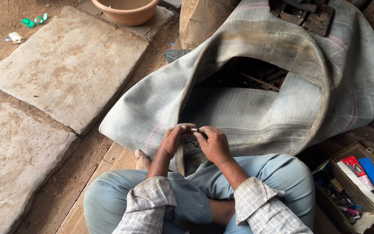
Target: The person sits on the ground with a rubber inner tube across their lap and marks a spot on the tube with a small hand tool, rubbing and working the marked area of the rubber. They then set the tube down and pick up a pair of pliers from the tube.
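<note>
Checked sleeves and pale blue trousers fill the near edge, where the person sits cross-legged. Left hand (pixel 172 138) and right hand (pixel 213 143) meet at the near fold of the large grey rubber inner tube (pixel 247 104), fingers of both clenched on a small metal valve stem (pixel 194 129) between them (a dark tool may sit below, too hidden to tell). Judging by that tight pinch, a slip could drop the small part into the dirt or nick the rubber. Far left lie flat stone slabs (pixel 66 65) on sandy ground, then a terracotta plastic basin (pixel 128 11); near right stands an open wooden toolbox (pixel 360 186).
</note>
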